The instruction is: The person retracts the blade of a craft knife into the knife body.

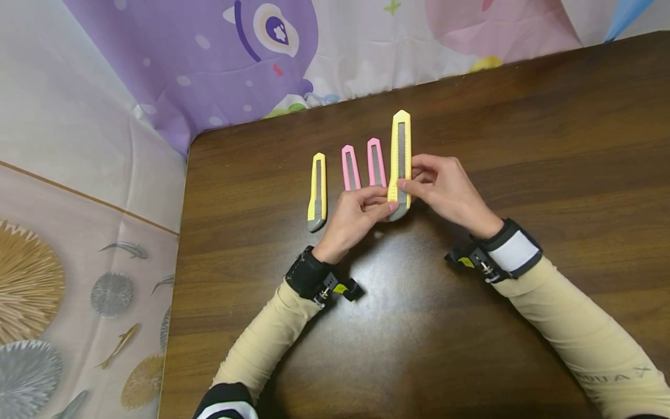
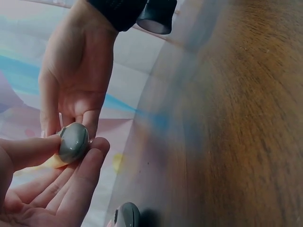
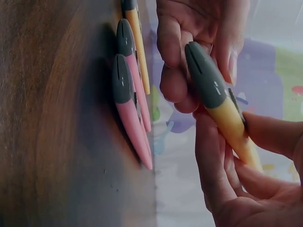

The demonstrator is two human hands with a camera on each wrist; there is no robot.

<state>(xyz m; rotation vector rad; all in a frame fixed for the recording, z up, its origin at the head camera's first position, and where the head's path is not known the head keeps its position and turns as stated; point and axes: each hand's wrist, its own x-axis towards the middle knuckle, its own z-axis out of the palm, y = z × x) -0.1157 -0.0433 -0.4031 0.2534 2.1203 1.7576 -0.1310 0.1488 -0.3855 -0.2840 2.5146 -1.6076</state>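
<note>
A yellow box cutter point(image 1: 401, 139) with a grey end cap is held up over the table, its yellow tip pointing away from me. My left hand point(image 1: 353, 218) pinches it near the grey end between thumb and fingers. Higher on the handle, my right hand point(image 1: 447, 189) grips it from the right side, thumb on the face by the slider. In the right wrist view the grey cap point(image 3: 208, 78) lies between the left thumb and fingers. No blade shows beyond the tip.
On the dark wooden table point(image 1: 408, 326), left of the held cutter, lie another yellow box cutter point(image 1: 317, 192) and two pink ones, a left one point(image 1: 350, 167) and a right one point(image 1: 375, 162), their lower ends hidden by my left hand. A patterned curtain point(image 1: 366, 52) hangs behind the table.
</note>
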